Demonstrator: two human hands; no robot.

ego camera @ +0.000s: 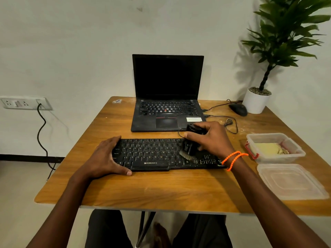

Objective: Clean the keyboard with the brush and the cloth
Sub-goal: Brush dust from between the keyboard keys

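Note:
A black keyboard (154,154) lies across the wooden table (161,190) near its front edge. My left hand (105,158) holds the keyboard's left end, fingers over the far edge and thumb along the front. My right hand (211,138) grips a black brush (189,147) from above, its pale bristles touching the keys right of the middle. A yellowish cloth (268,148) lies inside a clear plastic box (293,154) to the right.
An open black laptop (166,97) stands behind the keyboard, with cables at its right side. A black mouse (238,109) and a potted plant (258,101) sit at the back right. The box's clear lid (290,181) lies front right. A wall socket (25,102) is left.

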